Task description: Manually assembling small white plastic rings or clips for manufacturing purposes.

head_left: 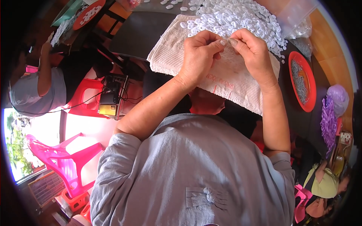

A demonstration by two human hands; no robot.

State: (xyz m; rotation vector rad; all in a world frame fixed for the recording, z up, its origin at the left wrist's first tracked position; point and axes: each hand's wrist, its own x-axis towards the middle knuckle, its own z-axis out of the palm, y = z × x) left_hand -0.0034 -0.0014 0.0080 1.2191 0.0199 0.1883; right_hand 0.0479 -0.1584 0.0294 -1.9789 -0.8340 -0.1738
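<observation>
Both hands meet fingertip to fingertip above the towel (pixel 233 81). The left hand (pixel 200 51) is curled, thumb and forefinger pinched on a small piece; the right hand (pixel 253 49) pinches against it from the other side. The piece itself is too small to identify, though it likely comes from the heap of white plastic rings (pixel 241 17) lying just beyond the fingers. Judged step: joining or fitting one small part by fingertip pressure. The next move calls for steady alignment and a firm squeeze. A red dish of metal parts (pixel 301 81) sits well to the right; a second seated person (pixel 36 88) works at the left.
</observation>
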